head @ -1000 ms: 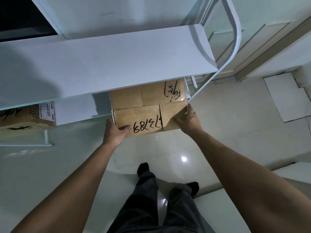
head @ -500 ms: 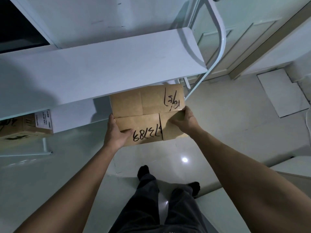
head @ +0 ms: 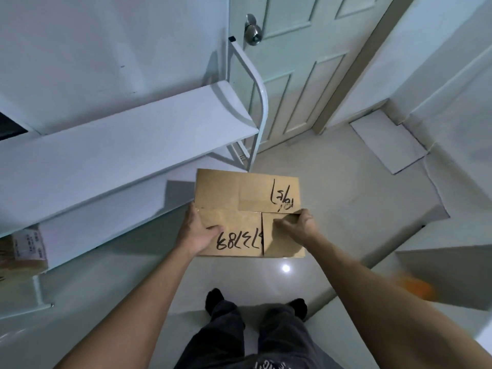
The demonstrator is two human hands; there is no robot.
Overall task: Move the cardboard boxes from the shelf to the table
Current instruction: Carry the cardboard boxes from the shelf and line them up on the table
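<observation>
Brown cardboard box (head: 246,194), black marker scrawl on closed flaps, both hands clamped on its near edge

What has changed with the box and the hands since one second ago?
The cardboard box has come out from under the upper shelf, toward the person, and is now clear of it. The left hand and right hand still grip its near edge. A second box remains on the lower shelf.

brown box (head: 234,194), black scrawl, white shelf (head: 119,145)
</observation>
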